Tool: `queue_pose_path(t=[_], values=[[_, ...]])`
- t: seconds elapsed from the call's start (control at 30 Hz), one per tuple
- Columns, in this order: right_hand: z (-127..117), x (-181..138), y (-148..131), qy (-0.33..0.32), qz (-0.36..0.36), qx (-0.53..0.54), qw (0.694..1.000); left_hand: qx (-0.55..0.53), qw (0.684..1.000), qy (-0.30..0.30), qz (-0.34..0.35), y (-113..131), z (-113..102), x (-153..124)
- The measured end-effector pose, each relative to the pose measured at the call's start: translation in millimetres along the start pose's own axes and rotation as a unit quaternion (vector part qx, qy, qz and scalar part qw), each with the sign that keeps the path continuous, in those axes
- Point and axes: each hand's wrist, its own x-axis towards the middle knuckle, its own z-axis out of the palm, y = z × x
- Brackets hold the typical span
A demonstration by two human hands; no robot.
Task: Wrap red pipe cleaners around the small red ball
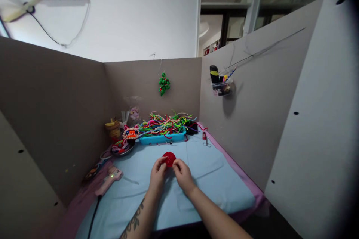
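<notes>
Between my two hands is a small round red piece (169, 158), fuzzy-looking like pipe cleaner work, just above the light blue cloth. My left hand (159, 170) pinches its left edge between thumb and fingers. On the other side, my right hand (181, 171) has its fingertips closed at the lower right edge. The fingers cover parts of both edges, and finer detail on the piece is too small to make out.
Behind the hands stands a blue tray (162, 139) heaped with colourful pipe cleaners (168, 124). A pink glue gun (109, 181) with a cord lies at left, near a bowl (123, 151) of finished pieces. Scissors (206, 143) lie at right. Grey partitions (151, 93) enclose the table.
</notes>
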Motion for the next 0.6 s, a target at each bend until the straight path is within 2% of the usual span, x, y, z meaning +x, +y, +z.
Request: queue_pose_path(t=[0.1,0.17,0.27,0.4,0.47,0.6], values=[[-1.9,-0.7,-3.6,-0.014,-0.01,0.014,1.0,-0.105,0.989,-0.024,-0.1,5.9,-1.1,-1.2],[-2.9,-1.6,-4.7,-0.022,-0.013,0.01,1.0,-0.138,0.982,-0.024,-0.128,8.4,-1.8,-1.5],[-3.8,-1.8,-1.2,-0.027,-0.007,0.011,1.0,-0.137,0.985,0.007,-0.109,9.5,-2.7,-1.1],[-5.4,3.2,12.2,0.056,0.032,0.025,0.998,-0.118,0.987,0.011,-0.111,8.6,-3.0,-1.0],[-6.5,6.7,18.4,0.075,0.048,0.012,0.996,-0.107,0.988,-0.001,-0.113,7.1,-3.1,-1.5],[-8.1,10.5,21.8,0.046,0.053,0.008,0.998,-0.083,0.991,-0.01,-0.105,1.4,-5.1,-1.1]])
